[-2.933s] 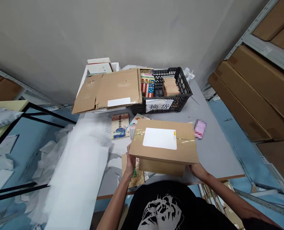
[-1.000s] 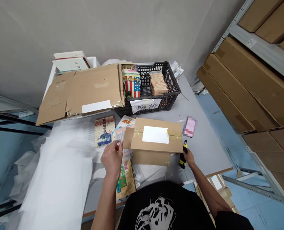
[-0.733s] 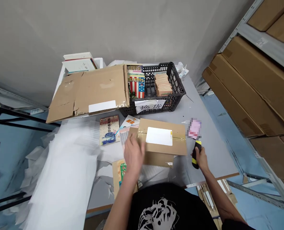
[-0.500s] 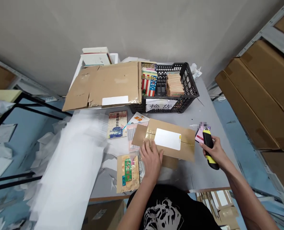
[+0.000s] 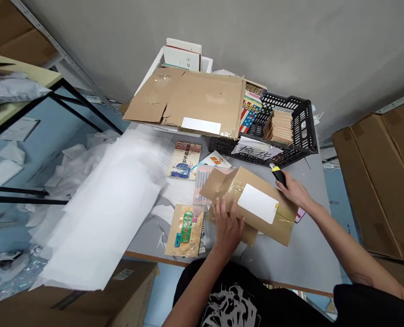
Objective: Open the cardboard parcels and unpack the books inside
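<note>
A brown cardboard package (image 5: 273, 229) with a white label (image 5: 258, 203) lies tilted in front of me, its left end flaps bent up and loose. My left hand (image 5: 227, 225) rests on its near left part, fingers spread over the cardboard. At the package's far right edge, my right hand (image 5: 295, 190) is closed around a black and yellow utility knife (image 5: 278, 175), its head pointing away toward the black crate. Under the package's left end lies a pink-edged plastic pack (image 5: 202, 181). A tan book (image 5: 184, 230) is left of my left hand.
A black crate (image 5: 306, 131) of books stands at the back, partly under a flattened carton (image 5: 205, 100). Behind it is a white bin (image 5: 206, 65). White foam sheets (image 5: 99, 218) hang over the table's left side. Another book (image 5: 184, 160) and a pink item (image 5: 300, 214) lie nearby.
My right hand has carried the utility knife from the package's right side to its far edge. The package's left flaps have lifted, and my view has turned.
</note>
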A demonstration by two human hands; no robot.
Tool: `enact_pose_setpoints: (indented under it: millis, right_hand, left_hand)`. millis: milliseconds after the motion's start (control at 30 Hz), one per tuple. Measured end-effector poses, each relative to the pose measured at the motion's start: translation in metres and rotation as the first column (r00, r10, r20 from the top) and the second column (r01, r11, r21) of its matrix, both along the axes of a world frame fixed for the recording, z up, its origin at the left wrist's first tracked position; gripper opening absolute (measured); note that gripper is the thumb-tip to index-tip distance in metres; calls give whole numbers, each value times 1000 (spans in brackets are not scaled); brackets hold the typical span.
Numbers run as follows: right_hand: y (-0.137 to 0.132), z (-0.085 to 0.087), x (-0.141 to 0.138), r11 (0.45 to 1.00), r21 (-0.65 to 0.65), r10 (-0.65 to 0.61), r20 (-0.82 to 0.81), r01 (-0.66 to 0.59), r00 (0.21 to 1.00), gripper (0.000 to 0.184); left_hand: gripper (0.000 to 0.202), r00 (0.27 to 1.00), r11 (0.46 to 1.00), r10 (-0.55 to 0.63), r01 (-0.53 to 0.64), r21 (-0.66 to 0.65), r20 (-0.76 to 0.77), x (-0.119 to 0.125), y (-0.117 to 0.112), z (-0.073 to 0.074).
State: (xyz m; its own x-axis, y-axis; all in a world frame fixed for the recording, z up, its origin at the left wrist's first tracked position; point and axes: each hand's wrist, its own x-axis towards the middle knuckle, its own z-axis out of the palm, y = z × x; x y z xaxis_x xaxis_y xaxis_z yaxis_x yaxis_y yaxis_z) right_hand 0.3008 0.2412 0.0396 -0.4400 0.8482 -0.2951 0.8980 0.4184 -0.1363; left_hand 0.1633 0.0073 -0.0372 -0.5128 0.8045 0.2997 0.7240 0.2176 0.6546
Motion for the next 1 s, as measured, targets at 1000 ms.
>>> enact_pose_setpoints:
  millis: [1000]
  right_hand:
    - [-184, -4, 132, 622, -661, -774, -437, 420, 458, 52]
  left_hand:
    - [66, 881, 912, -383, 409, -39, 277, 27, 38, 40]
